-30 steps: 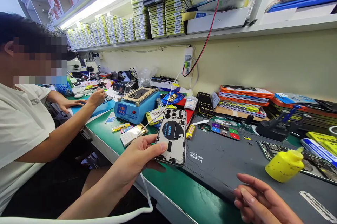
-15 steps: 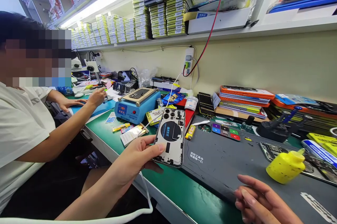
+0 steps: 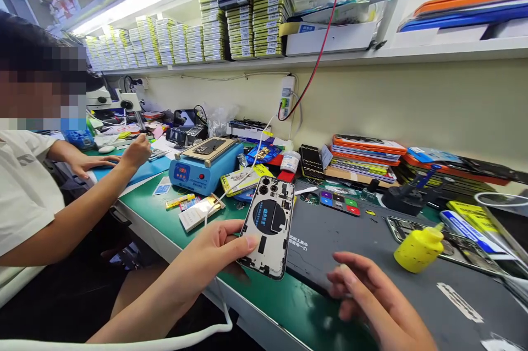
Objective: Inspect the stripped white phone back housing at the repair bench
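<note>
My left hand is closed on the lower left edge of a phone frame, thumb on top. The frame has a camera cluster at its upper left, a dark round pad in the middle and white metal plates. It is tilted above the bench edge. To its right my right hand hovers over the grey mat, fingers loosely curled and apart, with nothing seen between them. Nearest to that hand stands a yellow squeeze bottle, beside an opened phone.
A blue heating box with a phone on top sits at the back left. A co-worker's arm rests on the bench at the left. Stacked trays stand by the wall. A white cable hangs over the bench edge.
The view has turned slightly right. My right hand has come closer to the phone frame, its fingers a little more spread. My left hand still holds the frame.
</note>
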Motion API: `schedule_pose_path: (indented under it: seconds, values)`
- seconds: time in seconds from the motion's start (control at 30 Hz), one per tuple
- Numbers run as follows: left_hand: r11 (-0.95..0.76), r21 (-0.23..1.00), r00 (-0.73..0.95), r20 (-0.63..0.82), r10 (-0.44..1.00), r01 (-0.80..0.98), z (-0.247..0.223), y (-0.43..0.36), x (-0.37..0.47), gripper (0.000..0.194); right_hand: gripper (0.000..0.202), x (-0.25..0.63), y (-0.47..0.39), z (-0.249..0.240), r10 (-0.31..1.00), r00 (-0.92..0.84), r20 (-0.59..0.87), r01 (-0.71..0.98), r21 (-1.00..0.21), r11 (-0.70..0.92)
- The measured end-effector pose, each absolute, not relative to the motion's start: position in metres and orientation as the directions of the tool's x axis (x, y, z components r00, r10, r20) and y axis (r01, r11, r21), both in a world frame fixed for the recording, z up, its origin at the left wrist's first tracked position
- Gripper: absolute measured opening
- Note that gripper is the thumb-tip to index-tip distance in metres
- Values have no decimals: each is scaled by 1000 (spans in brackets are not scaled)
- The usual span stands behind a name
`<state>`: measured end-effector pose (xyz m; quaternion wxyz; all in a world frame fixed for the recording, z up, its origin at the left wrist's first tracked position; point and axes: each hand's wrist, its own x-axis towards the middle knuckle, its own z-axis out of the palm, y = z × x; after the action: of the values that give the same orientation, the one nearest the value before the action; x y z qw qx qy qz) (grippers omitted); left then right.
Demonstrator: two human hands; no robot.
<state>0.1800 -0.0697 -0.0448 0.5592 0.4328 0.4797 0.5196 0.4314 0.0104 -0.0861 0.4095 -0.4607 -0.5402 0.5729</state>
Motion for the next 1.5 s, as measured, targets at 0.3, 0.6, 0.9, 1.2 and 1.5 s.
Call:
schedule_pose_path:
  seconds: [0.3, 0.6, 0.9, 1.2, 1.5]
  values:
    - [110, 988, 95, -100, 990, -106, -50, -78, 183, 35, 39, 372, 0, -49, 836, -546, -57, -163, -972, -172]
    - [126, 980, 87, -114, 990, -152, -43, -91, 183, 31, 38, 359, -2, -61, 819, -569, -79, -155, -967, -200]
    - [78, 928, -102, -123, 987, -365, -83, -98, 169, 37, 46, 334, -9, -73, 907, -406, -109, -280, -930, -237]
    - [51, 954, -276, -136, 952, -294, -72, -108, 174, 33, 51, 322, -14, -76, 836, -520, -172, -347, -852, -391]
    - [59, 993, -425, -11, 905, 100, -59, -124, 184, 31, 43, 326, -12, -83, 818, -568, -97, -361, -863, -353]
